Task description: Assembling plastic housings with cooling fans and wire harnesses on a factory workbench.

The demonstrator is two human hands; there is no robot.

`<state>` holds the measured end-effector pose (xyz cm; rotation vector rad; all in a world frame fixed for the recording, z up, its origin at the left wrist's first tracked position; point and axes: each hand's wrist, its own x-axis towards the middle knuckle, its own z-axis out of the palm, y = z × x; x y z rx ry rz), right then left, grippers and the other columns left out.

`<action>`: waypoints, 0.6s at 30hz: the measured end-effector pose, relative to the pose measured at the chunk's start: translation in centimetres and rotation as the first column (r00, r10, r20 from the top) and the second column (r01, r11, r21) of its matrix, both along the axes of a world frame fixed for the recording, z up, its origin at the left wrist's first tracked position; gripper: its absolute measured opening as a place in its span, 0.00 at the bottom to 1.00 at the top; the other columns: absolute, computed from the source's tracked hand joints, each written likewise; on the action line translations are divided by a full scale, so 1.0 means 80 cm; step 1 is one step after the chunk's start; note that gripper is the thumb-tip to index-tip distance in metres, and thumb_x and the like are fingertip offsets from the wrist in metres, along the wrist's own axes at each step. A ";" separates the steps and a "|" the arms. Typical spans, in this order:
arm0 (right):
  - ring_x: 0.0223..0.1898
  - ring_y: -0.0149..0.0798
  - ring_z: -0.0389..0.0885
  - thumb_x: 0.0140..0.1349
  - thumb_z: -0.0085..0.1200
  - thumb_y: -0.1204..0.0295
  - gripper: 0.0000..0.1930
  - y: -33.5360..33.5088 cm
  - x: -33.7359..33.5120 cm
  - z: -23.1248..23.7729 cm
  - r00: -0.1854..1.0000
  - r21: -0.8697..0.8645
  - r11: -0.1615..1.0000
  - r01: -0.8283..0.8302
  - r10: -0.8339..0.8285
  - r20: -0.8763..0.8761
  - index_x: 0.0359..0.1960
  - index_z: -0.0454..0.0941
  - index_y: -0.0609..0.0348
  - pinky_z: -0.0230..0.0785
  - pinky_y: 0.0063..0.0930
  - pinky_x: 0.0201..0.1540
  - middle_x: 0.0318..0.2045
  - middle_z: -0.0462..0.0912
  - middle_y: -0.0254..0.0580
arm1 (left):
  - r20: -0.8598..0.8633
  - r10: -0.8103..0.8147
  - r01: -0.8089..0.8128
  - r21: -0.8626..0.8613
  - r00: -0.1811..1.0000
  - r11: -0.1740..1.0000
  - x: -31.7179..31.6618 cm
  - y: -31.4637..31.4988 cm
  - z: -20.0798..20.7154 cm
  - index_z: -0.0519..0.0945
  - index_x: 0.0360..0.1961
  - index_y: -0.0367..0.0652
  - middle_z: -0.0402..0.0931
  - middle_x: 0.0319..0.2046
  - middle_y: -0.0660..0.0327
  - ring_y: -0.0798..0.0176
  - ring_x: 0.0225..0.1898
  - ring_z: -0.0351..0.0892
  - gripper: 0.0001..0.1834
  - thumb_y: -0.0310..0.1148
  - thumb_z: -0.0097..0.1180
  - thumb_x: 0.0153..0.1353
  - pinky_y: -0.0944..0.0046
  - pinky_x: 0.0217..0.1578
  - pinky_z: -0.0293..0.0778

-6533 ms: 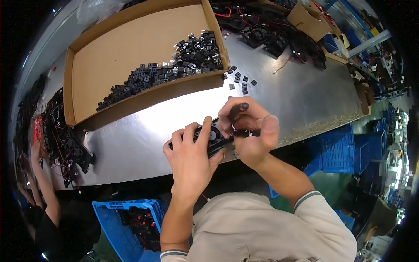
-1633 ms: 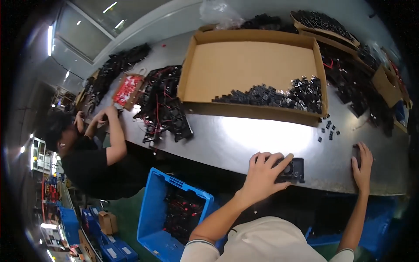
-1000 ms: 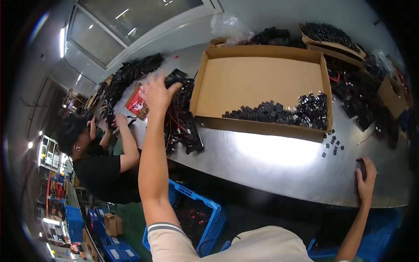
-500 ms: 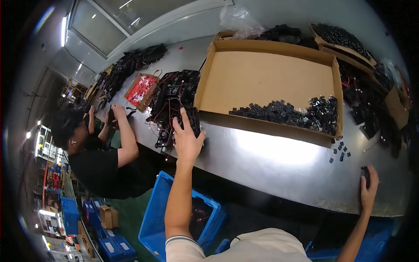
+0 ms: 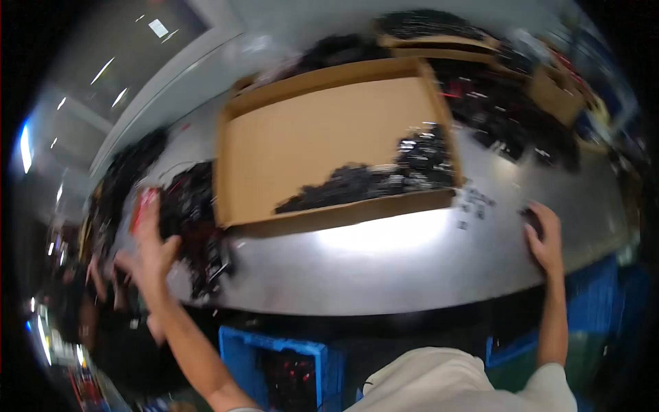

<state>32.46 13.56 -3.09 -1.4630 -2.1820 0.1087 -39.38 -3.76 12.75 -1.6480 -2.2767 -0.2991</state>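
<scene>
My left hand (image 5: 156, 254) reaches out with fingers stretched and nothing visible in them, blurred by motion. It is over the left end of the metal table, beside a heap of black parts with thin red wires (image 5: 199, 226) and in front of a small box of red pieces (image 5: 142, 206), which it partly covers. At the right side, my right hand (image 5: 547, 240) curls its thumb and fingers about a small black part (image 5: 531, 220), whose exact kind is too blurred to tell. Several loose black square pieces (image 5: 473, 206) lie to the left of it.
A large shallow cardboard tray (image 5: 329, 216) holds small black switch-like pieces (image 5: 364, 182). Black parts (image 5: 508, 117) pile up at the back right. Below the table edge stands a blue crate (image 5: 274, 338). A co-worker's arm (image 5: 96, 281) shows at the far left.
My view has swung to the right, so the table and tray sit further left. My left hand has moved off the wired black parts toward the red-piece box. My right hand keeps the small black part.
</scene>
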 end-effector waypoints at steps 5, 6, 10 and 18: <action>0.56 0.49 0.77 0.62 0.53 0.78 0.12 -0.025 -0.083 0.012 0.926 0.243 0.965 0.097 0.002 -0.377 0.48 0.79 0.62 0.65 0.37 0.62 0.55 0.80 0.50 | 0.662 -0.426 -0.058 0.577 0.617 0.814 0.026 0.070 -0.045 0.66 0.68 0.38 0.64 0.67 0.53 0.52 0.65 0.68 0.34 0.18 0.54 0.57 0.57 0.65 0.64; 0.54 0.43 0.79 0.66 0.51 0.77 0.12 -0.044 -0.121 0.016 0.737 0.108 0.990 0.087 0.009 -0.676 0.50 0.78 0.61 0.68 0.34 0.60 0.53 0.81 0.49 | 0.695 -0.446 -0.120 0.603 0.564 0.788 0.071 0.102 -0.066 0.70 0.64 0.37 0.68 0.64 0.53 0.57 0.63 0.70 0.27 0.21 0.53 0.63 0.57 0.64 0.64; 0.56 0.33 0.74 0.69 0.52 0.64 0.24 -0.084 -0.272 -0.008 0.104 -0.088 0.627 -0.774 -0.011 -0.994 0.65 0.66 0.55 0.67 0.37 0.60 0.60 0.75 0.42 | 0.238 -0.590 -0.418 0.509 -0.771 0.752 0.255 0.218 -0.098 0.76 0.56 0.37 0.77 0.52 0.53 0.57 0.53 0.73 0.18 0.30 0.52 0.65 0.56 0.53 0.68; 0.68 0.38 0.64 0.70 0.45 0.43 0.35 -0.185 -0.321 -0.035 0.098 0.010 -0.148 -0.989 -0.699 -0.708 0.71 0.60 0.50 0.60 0.44 0.66 0.68 0.67 0.38 | 0.265 -0.616 -0.375 0.598 -0.741 0.708 0.320 0.284 -0.023 0.80 0.48 0.33 0.80 0.46 0.54 0.57 0.46 0.77 0.14 0.30 0.49 0.67 0.57 0.46 0.72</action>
